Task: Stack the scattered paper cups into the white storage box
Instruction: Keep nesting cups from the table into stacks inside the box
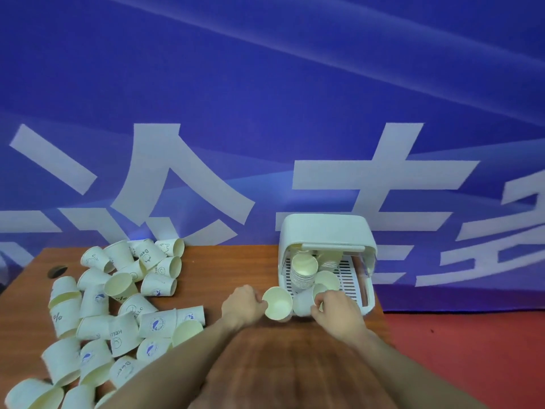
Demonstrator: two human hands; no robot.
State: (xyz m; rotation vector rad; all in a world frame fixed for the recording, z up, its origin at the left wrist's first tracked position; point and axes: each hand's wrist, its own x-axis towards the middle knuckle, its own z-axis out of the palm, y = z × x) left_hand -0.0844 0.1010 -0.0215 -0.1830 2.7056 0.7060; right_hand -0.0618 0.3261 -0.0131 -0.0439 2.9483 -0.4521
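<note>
Paper cups lie in two places: a loose heap [118, 305] at lower left of the frame, and nested stacks [303, 271] inside the white box [324, 231] at centre right. The left hand [243, 302] pinches one cup [277, 302] by its rim; the right hand [336, 308] curls round another cup [303, 304] at the box mouth. Pushed in crooked, either cup could knock the leaning stacks over, or its thin rim could crumple.

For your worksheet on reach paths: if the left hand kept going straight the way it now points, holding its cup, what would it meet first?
The left hand points right, gripping a paper cup. That cup would probably first meet the cup the right hand holds at the white storage box mouth; depth is unclear.
</note>
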